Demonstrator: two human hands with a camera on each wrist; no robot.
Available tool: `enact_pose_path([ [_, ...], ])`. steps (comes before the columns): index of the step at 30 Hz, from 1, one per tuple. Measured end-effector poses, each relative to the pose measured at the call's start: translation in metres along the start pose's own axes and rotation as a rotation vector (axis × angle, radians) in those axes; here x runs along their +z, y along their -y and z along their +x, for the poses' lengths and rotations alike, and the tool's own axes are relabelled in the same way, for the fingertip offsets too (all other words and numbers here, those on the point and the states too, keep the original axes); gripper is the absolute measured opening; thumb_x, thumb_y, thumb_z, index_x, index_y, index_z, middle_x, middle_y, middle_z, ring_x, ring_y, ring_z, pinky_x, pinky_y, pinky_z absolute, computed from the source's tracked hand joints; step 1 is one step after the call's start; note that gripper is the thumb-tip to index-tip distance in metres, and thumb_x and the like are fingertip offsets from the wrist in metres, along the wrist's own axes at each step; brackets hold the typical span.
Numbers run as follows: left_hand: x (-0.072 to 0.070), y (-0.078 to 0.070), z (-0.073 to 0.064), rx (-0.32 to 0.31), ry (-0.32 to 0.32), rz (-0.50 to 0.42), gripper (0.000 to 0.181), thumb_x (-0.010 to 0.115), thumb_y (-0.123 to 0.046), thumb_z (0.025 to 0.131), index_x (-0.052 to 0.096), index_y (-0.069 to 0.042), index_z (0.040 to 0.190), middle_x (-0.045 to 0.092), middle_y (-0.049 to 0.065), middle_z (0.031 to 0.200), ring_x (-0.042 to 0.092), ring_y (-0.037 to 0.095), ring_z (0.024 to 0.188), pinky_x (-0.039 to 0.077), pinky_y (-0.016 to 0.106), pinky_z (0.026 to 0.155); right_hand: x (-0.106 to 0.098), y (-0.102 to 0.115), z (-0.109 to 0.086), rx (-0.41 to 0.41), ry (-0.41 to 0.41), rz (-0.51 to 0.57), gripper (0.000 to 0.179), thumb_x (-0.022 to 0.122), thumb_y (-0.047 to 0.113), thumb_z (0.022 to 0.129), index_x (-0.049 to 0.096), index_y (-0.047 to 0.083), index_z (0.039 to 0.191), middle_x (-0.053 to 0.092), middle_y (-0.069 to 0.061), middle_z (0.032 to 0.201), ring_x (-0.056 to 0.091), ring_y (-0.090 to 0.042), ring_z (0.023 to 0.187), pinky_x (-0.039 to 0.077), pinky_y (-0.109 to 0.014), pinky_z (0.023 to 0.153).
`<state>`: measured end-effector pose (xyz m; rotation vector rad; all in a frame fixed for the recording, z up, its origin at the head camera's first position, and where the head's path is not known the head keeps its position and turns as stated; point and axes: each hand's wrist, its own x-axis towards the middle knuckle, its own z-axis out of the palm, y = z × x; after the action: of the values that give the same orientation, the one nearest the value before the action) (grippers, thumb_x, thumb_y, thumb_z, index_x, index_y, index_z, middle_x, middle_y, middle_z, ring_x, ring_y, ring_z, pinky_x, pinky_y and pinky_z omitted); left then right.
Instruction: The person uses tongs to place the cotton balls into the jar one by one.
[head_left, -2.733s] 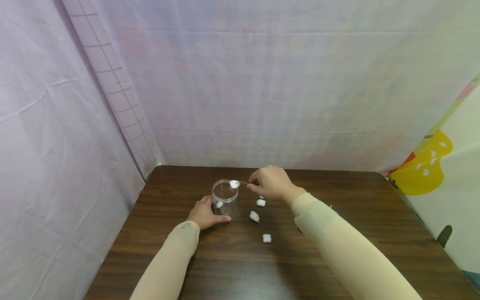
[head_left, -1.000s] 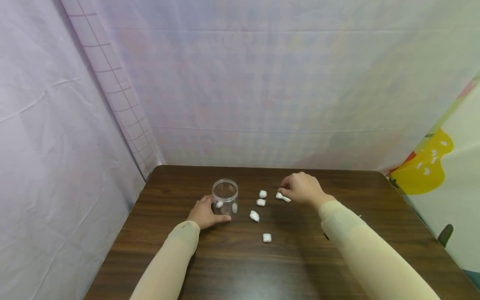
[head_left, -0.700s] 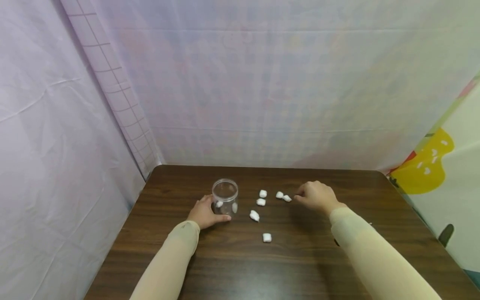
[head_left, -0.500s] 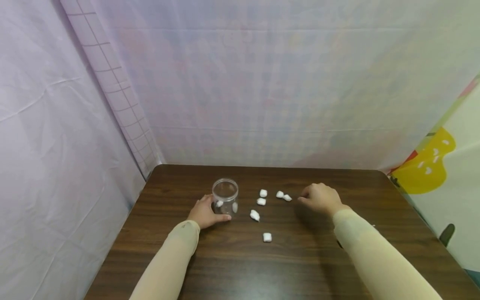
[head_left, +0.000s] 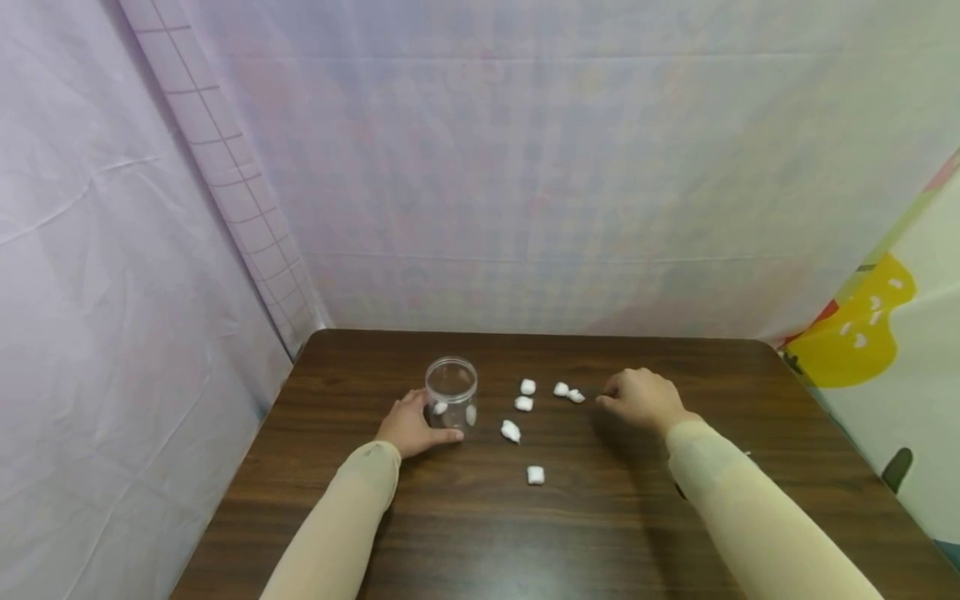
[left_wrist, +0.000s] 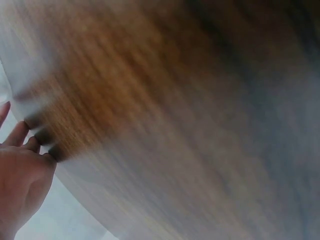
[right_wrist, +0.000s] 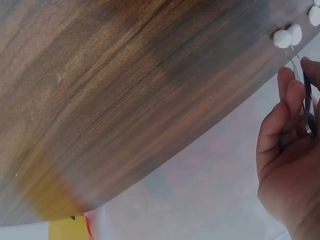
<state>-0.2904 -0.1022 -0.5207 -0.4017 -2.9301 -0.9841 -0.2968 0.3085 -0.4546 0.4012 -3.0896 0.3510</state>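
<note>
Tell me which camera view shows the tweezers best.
The right wrist view: the tweezers show plainly, held in the right hand, tips near the white puffs. In the head view they can hardly be made out; the left wrist view shows none of them.

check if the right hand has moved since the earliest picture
Yes: against the table in the head view, the right hand has moved right, away from the jar.

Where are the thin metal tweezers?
Right wrist view, upper right: the tweezers are in the right hand, tips close to two small white cotton-like balls.
</note>
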Motion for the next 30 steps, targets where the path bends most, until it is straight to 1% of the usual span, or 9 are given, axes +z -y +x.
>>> enact_pose_path([
  [7,0.0022,0.0019,0.0005,-0.018,0.021,-0.016,0.088,0.084,-0.06,0.069,0.056,-0.017,0.141,0.052,0.012,0.144,0.043,0.031,0.137,0.018,0.055,0.118,0.0021,0.0011,0.0023,0.014,0.018,-0.005,0.026,0.071,0.038,0.091,0.078,0.014,0.099,0.073,-0.002,0.095,0.066,-0.018,0.074,0.054,-0.044,0.058],
  [14,0.0043,0.0047,0.0019,-0.002,0.007,-0.016,0.09,0.085,-0.06,0.069,0.056,-0.016,0.141,0.052,0.014,0.143,0.043,0.032,0.136,0.018,0.057,0.118,0.0029,0.0021,0.0026,0.016,0.032,-0.011,0.024,0.071,0.037,0.091,0.077,0.015,0.098,0.072,-0.001,0.094,0.065,-0.018,0.073,0.054,-0.045,0.058],
  [21,0.0054,0.0071,0.0027,0.007,0.0,-0.013,0.089,0.084,-0.062,0.068,0.057,-0.018,0.14,0.054,0.012,0.142,0.043,0.032,0.136,0.019,0.058,0.117,0.0054,0.002,0.001,0.019,0.052,-0.007,0.024,0.072,0.038,0.091,0.077,0.016,0.098,0.072,-0.002,0.096,0.067,-0.022,0.078,0.055,-0.048,0.061],
  [30,0.0047,0.0051,0.0021,-0.004,0.004,-0.009,0.089,0.084,-0.062,0.068,0.056,-0.018,0.14,0.053,0.012,0.143,0.043,0.032,0.136,0.019,0.057,0.118,0.0065,0.0035,0.0018,0.004,0.044,-0.021,0.022,0.072,0.037,0.09,0.077,0.016,0.095,0.072,-0.001,0.092,0.066,-0.022,0.076,0.054,-0.049,0.059],
])
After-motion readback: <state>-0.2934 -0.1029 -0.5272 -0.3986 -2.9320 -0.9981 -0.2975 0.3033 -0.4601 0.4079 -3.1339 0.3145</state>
